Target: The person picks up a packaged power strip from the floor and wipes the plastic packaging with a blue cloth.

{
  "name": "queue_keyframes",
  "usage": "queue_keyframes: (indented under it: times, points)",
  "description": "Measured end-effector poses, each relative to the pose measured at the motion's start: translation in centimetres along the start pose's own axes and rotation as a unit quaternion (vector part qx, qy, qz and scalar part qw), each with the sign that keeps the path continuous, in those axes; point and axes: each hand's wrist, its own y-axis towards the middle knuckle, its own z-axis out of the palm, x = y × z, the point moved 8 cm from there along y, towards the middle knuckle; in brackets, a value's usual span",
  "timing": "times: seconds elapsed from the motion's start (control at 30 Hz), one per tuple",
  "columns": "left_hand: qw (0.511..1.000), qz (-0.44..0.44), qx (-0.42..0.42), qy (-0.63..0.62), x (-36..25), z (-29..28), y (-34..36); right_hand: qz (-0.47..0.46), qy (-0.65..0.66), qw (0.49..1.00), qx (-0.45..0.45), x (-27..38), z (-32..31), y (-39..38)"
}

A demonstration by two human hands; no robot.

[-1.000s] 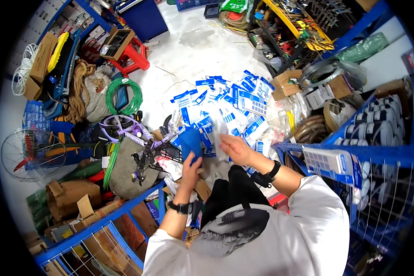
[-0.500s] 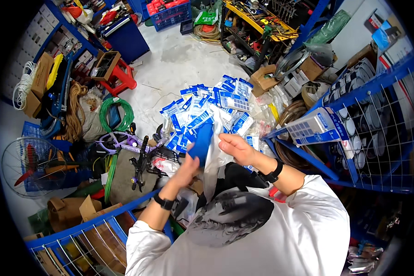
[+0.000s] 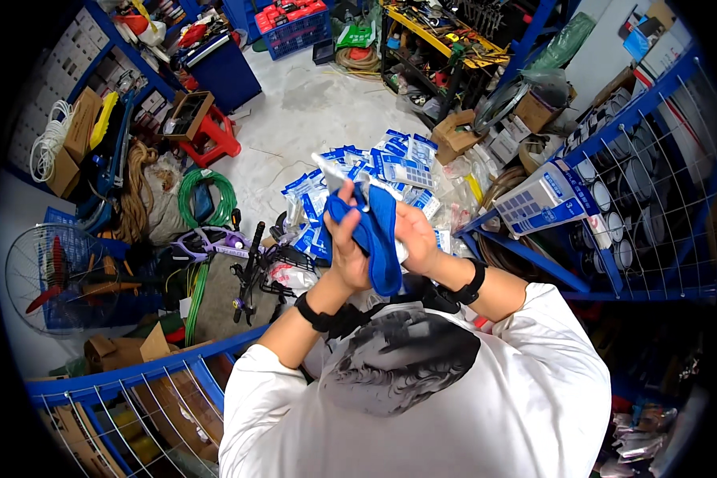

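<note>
In front of me I hold up a folded blue item [image 3: 378,239], apparently fabric, together with a white sheet or bag [image 3: 330,171] whose top sticks out at the upper left. My left hand [image 3: 346,247] grips them with fingers curled round the left side. My right hand [image 3: 414,239] is closed on their right side, its fingertips partly hidden behind them. Beyond my hands lies a heap of blue-and-white flat packets [image 3: 406,159] on the floor.
Around me are a blue wire-grid rack [image 3: 637,143] on the right, a blue rail with wire grid [image 3: 159,366] at lower left, a fan [image 3: 60,271], green hose [image 3: 207,183], a purple bicycle frame [image 3: 203,243], a red stool [image 3: 215,143] and a yellow-topped workbench [image 3: 430,36].
Both hands have come together, and the blue item and white sheet are now raised and bunched between them, with more of the blue facing me.
</note>
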Motion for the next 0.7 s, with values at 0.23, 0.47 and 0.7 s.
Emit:
queue_keyframes:
  times: [0.23,0.47,0.7]
  points:
    - [0.982,-0.172,0.065,-0.031,5.4,1.3,-1.8,-0.03,0.088,0.996,-0.005,2.3,0.9,0.7]
    - [0.902,-0.324,0.08,-0.273,2.7,3.8,-4.5,-0.044,0.007,0.999,0.003,5.2,4.0,0.4]
    - [0.975,-0.093,0.168,-0.11,-3.5,0.9,-2.6,-0.043,-0.066,0.997,0.022,5.6,4.2,0.3]
